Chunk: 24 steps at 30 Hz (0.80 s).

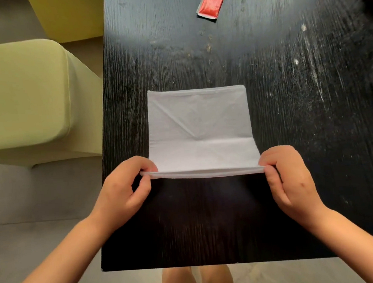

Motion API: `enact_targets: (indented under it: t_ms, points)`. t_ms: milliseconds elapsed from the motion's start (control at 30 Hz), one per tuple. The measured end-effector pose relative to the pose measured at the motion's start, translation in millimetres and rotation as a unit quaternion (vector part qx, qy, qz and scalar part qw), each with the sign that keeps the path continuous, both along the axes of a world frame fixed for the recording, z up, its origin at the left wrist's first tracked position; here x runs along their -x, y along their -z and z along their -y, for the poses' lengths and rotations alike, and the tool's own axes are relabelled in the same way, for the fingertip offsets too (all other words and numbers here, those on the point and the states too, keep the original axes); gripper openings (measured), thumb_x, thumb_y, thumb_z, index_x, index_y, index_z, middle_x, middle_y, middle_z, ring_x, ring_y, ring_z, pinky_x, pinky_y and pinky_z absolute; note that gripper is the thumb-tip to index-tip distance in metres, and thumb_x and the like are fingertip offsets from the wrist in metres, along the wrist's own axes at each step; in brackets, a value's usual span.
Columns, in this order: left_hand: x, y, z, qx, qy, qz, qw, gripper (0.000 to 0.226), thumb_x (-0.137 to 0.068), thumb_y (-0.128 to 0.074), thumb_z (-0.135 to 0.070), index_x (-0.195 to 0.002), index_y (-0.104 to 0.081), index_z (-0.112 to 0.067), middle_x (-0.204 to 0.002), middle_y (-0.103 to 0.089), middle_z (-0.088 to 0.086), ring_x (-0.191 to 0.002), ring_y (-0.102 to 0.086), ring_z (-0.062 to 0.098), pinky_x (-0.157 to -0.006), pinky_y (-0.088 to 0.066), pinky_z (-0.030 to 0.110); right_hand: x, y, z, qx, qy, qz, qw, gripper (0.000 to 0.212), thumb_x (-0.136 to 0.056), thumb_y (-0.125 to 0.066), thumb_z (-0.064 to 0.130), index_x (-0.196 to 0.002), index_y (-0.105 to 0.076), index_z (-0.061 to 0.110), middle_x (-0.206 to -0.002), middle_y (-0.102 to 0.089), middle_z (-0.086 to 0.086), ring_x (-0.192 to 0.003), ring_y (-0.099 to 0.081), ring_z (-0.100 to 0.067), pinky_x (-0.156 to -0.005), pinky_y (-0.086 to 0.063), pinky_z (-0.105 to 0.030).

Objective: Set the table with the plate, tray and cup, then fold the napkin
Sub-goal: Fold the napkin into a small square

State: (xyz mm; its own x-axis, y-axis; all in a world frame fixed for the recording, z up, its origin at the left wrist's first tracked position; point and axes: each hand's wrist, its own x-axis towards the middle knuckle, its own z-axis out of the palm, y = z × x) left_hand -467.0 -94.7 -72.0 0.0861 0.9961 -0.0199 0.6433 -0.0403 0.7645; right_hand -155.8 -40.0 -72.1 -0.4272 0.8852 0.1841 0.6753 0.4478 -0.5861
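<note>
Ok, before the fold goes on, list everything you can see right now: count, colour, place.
napkin: one, white, flat on the middle of the table, its near edge lifted off the top by both hands
packet: one, red with silver edges, far end of the table, apart from the napkin
table: one, black wood grain with pale smears, fills the centre and right
chairs: two, yellow-green, left of the table, one near and one further back
floor: grey, left and below the table
plate, tray, cup: none in view
left hand: pinches the napkin's near left corner
right hand: pinches the napkin's near right corner
legs: bare, below the table's near edge
</note>
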Motion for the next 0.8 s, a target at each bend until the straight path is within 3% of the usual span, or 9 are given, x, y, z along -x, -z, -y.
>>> enact_targets:
  t_ms: [100,200,300,400,467,567,700,800]
  points:
    - [-16.5,-7.2,-3.9,-0.022,-0.118,0.072,0.990,0.018,-0.087,-0.039,-0.023,-0.087,-0.055,-0.016,-0.080,-0.059,-0.006,-0.073,-0.055,0.007,-0.063,-0.043,0.017,10.8,-9.9,0.2,0.006,0.081,-0.067,0.994,0.027,-0.091,-0.037,0.014,-0.079,-0.057,0.000,-0.079,-0.055,-0.007,-0.077,-0.049,-0.018,-0.072,-0.040,-0.028]
    - [-28.8,-11.1,-20.4,-0.058,-0.209,0.094,0.972,0.013,-0.091,-0.043,-0.021,-0.095,-0.052,-0.029,-0.086,-0.057,-0.018,-0.072,-0.051,-0.003,-0.064,-0.039,0.007,23.5,-17.6,-13.5,0.022,0.151,-0.127,0.980,0.026,-0.093,-0.038,0.019,-0.082,-0.056,0.004,-0.078,-0.053,-0.001,-0.073,-0.051,-0.021,-0.068,-0.041,-0.032]
    - [-35.3,-10.0,-45.4,-0.094,-0.269,0.094,0.954,0.020,-0.093,-0.046,-0.015,-0.110,-0.055,-0.022,-0.082,-0.053,-0.021,-0.074,-0.050,-0.007,-0.068,-0.037,0.006,36.3,-20.3,-42.2,0.037,0.204,-0.154,0.966,0.019,-0.094,-0.041,0.022,-0.081,-0.053,0.015,-0.073,-0.049,0.014,-0.070,-0.048,-0.011,-0.067,-0.039,-0.026]
    - [-35.0,-6.3,-74.3,-0.119,-0.280,0.055,0.951,0.021,-0.094,-0.048,-0.012,-0.110,-0.062,-0.012,-0.095,-0.059,-0.013,-0.084,-0.053,-0.006,-0.076,-0.037,0.003,44.4,-13.1,-79.3,0.063,0.242,-0.163,0.954,0.020,-0.093,-0.049,0.019,-0.076,-0.055,0.011,-0.067,-0.048,0.016,-0.062,-0.046,0.003,-0.062,-0.035,-0.013]
    - [-30.5,-2.2,-92.5,-0.117,-0.275,0.026,0.954,0.021,-0.093,-0.049,-0.012,-0.105,-0.066,-0.009,-0.097,-0.063,-0.007,-0.087,-0.056,0.000,-0.078,-0.039,0.006,47.6,-4.6,-99.7,0.082,0.261,-0.146,0.951,0.022,-0.091,-0.054,0.019,-0.073,-0.057,0.009,-0.061,-0.047,0.015,-0.057,-0.046,0.002,-0.063,-0.035,-0.018]
    - [-22.5,6.4,-114.4,-0.116,-0.246,-0.040,0.962,0.020,-0.092,-0.050,-0.011,-0.099,-0.068,-0.005,-0.093,-0.069,0.004,-0.083,-0.059,0.011,-0.075,-0.039,0.013,51.9,8.9,-118.5,0.097,0.278,-0.080,0.952,0.020,-0.090,-0.055,0.024,-0.073,-0.059,0.015,-0.058,-0.047,0.015,-0.059,-0.047,-0.007,-0.082,-0.034,-0.035]
    - [-17.5,18.0,-134.6,-0.103,-0.207,-0.105,0.967,0.019,-0.092,-0.049,-0.007,-0.097,-0.066,0.000,-0.093,-0.069,0.015,-0.087,-0.062,0.027,-0.078,-0.038,0.022,55.3,21.2,-130.5,0.083,0.290,-0.008,0.954,0.024,-0.091,-0.051,0.031,-0.075,-0.059,0.016,-0.065,-0.053,0.011,-0.066,-0.051,-0.017,-0.077,-0.016,-0.027]
    - [-18.0,23.4,-142.7,-0.080,-0.230,-0.118,0.963,0.028,-0.095,-0.041,-0.011,-0.108,-0.063,-0.001,-0.106,-0.065,0.016,-0.101,-0.058,0.032,-0.089,-0.041,0.038,57.7,23.2,-135.5,0.073,0.274,0.006,0.959,0.019,-0.090,-0.052,0.029,-0.080,-0.061,0.016,-0.075,-0.061,0.005,-0.072,-0.055,-0.016,-0.078,-0.019,-0.026]
